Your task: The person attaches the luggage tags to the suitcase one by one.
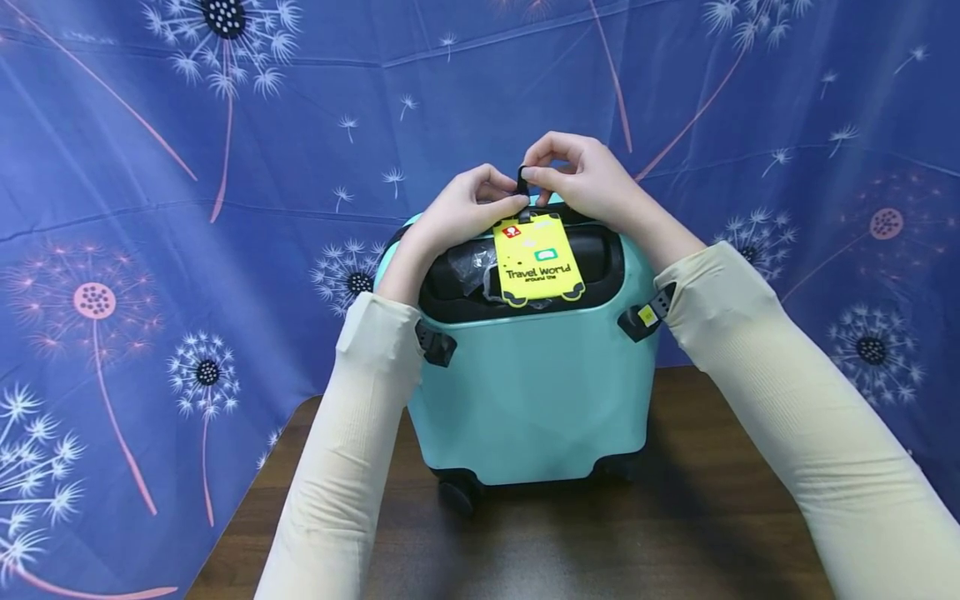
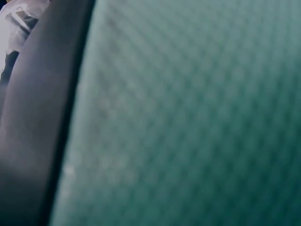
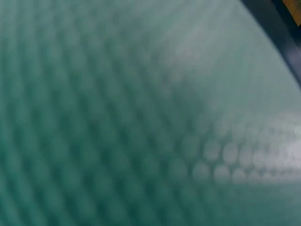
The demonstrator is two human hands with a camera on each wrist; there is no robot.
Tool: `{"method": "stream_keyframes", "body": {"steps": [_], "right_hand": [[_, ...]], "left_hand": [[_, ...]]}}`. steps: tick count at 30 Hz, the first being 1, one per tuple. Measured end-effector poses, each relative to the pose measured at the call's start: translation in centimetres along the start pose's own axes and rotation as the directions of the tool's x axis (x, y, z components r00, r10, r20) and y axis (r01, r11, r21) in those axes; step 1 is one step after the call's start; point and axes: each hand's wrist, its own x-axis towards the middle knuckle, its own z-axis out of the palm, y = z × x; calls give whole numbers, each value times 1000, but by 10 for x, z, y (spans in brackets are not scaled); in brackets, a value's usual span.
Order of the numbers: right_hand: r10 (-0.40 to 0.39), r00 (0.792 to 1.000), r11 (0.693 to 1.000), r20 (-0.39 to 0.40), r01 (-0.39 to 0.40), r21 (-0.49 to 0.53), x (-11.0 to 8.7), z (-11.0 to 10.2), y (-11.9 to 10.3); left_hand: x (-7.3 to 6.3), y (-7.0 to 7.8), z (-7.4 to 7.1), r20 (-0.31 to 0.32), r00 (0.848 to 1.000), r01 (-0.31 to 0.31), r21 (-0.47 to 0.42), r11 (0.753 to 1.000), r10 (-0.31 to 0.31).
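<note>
A turquoise suitcase [image 1: 532, 392] stands upright on the table, with a black recessed panel near its top. Over that panel hangs a yellow luggage tag [image 1: 536, 262] printed "Travel World". Thumb and fingertip of my right hand [image 1: 588, 175] pinch the upper part of the tag's black strap [image 1: 522, 182]. My left hand [image 1: 467, 207] pinches lower on the strap, its thumb just above the tag; its fingertips are partly hidden. In the left wrist view, the suitcase's textured shell [image 2: 188, 113] fills most of the picture, and the right wrist view shows the same blurred shell [image 3: 117, 117].
Crumpled clear plastic [image 1: 472, 265] lies in the black recess behind the tag. Black wheels [image 1: 459, 493] support the suitcase on a brown wooden table [image 1: 510, 550]. A blue dandelion-print cloth [image 1: 465, 108] hangs close behind and to the sides.
</note>
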Motion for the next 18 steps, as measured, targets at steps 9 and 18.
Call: {"method": "stream_keyframes", "body": {"steps": [9,18], "right_hand": [[-12,1000,995,-12,11,-100,2,2,-2],[11,1000,1000,15,-10,-22,1,1,0]], "left_hand": [[-1,-1,-1,-3,1000,7,1,1000,-7],[0,-1,0,-7,1000,17,3,1000,-17]]}}
